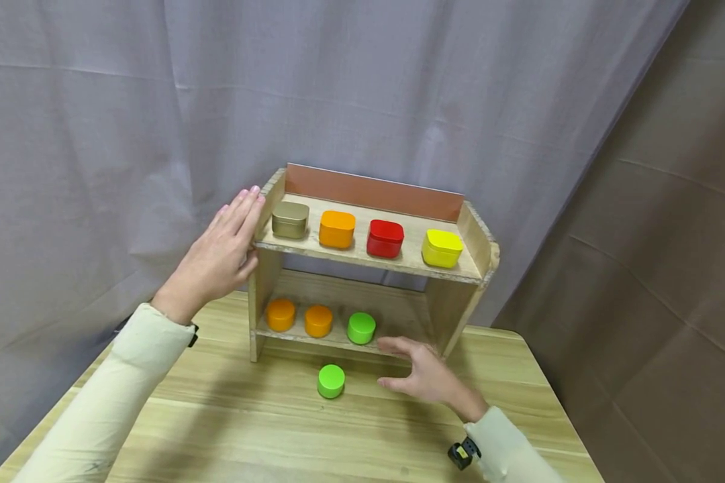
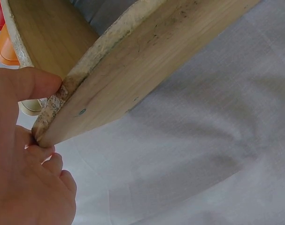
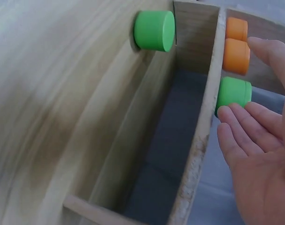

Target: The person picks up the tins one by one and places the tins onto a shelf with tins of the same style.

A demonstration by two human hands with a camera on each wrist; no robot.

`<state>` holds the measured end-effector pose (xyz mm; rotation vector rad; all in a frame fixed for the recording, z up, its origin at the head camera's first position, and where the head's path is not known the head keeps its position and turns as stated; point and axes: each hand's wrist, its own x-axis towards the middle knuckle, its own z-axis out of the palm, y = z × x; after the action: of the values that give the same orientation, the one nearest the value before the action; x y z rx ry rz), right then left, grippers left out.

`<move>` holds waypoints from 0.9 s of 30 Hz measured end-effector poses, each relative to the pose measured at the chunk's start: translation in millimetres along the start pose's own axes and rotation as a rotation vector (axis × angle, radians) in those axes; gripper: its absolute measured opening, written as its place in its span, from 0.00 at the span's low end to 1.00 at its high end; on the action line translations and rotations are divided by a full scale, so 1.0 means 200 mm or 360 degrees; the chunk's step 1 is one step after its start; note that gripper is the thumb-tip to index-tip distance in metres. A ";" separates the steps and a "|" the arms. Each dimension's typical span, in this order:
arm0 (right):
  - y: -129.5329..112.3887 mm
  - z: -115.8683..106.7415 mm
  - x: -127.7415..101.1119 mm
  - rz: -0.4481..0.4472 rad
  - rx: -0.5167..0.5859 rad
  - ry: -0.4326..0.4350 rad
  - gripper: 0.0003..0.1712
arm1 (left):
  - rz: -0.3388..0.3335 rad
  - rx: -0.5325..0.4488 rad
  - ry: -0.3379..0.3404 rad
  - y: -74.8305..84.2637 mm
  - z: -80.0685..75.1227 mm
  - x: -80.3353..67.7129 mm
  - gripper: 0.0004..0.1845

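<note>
A two-level wooden shelf [image 1: 474,245] stands on the table [image 1: 248,429]. Its upper level carries four rounded tins, left to right: gold tin [image 1: 290,219], orange tin [image 1: 337,229], red tin [image 1: 384,238], yellow tin [image 1: 442,248]. The lower level holds three round caps: two orange caps [image 1: 280,314] and one green cap [image 1: 360,328]. A second green cap, the loose green cap [image 1: 330,381], sits on the table just in front. The left hand [image 1: 220,253] lies flat, fingers straight, against the shelf's left side. The right hand [image 1: 419,372], fingers relaxed and spread, holds nothing, near both green caps.
</note>
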<state>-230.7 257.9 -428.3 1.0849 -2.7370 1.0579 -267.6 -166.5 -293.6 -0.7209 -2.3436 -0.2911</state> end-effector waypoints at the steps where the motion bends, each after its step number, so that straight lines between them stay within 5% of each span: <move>1: 0.00 0.01 0.00 0.0002 0.0018 -0.0012 0.40 | -0.0002 0.0001 0.0002 0.00 0.00 0.00 0.49; 7: 0.00 0.08 0.01 0.0050 0.0147 -0.0078 0.41 | -0.0005 -0.0005 0.0002 0.00 0.00 0.00 0.49; 27: 0.09 0.36 0.03 0.0213 0.0177 -0.0109 0.39 | -0.0009 -0.0006 -0.0005 0.00 0.00 0.00 0.49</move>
<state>-230.8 220.3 -492.4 0.9797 -2.8710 1.2255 -267.6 -166.9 -294.2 -0.7170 -2.3488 -0.2972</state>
